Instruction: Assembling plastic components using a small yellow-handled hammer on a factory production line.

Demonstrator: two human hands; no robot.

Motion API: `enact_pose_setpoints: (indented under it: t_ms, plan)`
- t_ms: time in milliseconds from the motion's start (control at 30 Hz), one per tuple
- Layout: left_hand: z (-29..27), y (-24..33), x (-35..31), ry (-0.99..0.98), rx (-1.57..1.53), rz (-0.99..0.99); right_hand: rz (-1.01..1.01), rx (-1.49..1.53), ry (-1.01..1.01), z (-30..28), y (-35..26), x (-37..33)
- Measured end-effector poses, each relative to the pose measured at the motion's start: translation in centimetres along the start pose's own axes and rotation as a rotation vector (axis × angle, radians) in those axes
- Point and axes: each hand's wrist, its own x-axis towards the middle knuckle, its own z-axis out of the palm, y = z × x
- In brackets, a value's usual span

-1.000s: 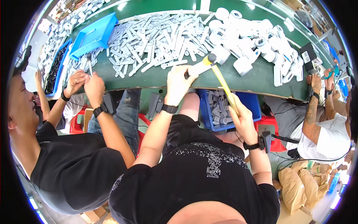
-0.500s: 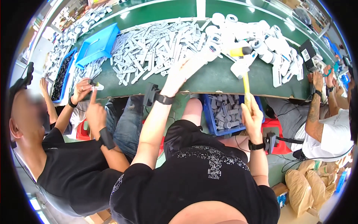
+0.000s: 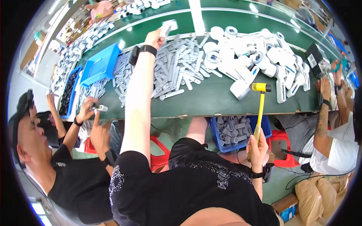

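Note:
My left hand (image 3: 154, 38) is stretched out far over the bench, its fingers closed on a white plastic part (image 3: 169, 26) that is slightly smeared by motion. Beneath that forearm and to its right lies a heap of flat grey plastic strips (image 3: 181, 62). In front of my body, my right hand (image 3: 258, 146) grips the handle of a mallet (image 3: 261, 98). It has a yellow handle and a yellow head with a black face, held upright at the bench's front edge. Beyond the mallet is a pile of white rounded plastic housings (image 3: 241, 52).
A blue bin (image 3: 220, 145) of grey parts stands below the bench edge. An empty-looking blue tray (image 3: 98, 64) sits at the left, beside a blue crate of black parts (image 3: 68, 92). Co-workers sit on both sides; the left one's hand (image 3: 87, 109) holds a small part.
My left hand has swung far and to the left from the bench's middle, carrying the white part. My right hand has drawn the mallet back toward me, away from the white housings.

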Motion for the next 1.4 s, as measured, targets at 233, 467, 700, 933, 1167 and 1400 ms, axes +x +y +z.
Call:
enact_pose_setpoints:
  t_ms: [233,467,700,933,1167,1400]
  plan:
    - [6.1,-1.8,5.5,0.396,1.087,0.619,0.035,-0.029,0.056,-0.8,-0.3,1.2]
    - [22.7,-5.0,-11.6,-0.736,1.065,1.022,0.07,0.007,0.064,-1.5,0.2,1.2]
    - [24.8,-6.3,-13.1,-0.902,1.458,1.192,0.04,0.011,0.053,-2.5,0.5,-0.4]
    - [19.0,-6.1,-17.0,-0.485,1.122,1.224,-0.019,-0.031,0.132,-2.8,0.0,-2.3]
    - [10.8,-9.3,-25.5,-0.561,0.42,0.4,-0.023,0.016,0.015,-0.9,-0.1,-3.4]
    - [6.6,-10.8,-27.7,-0.239,1.002,0.903,0.037,0.027,-0.092,2.6,-0.6,-4.1]
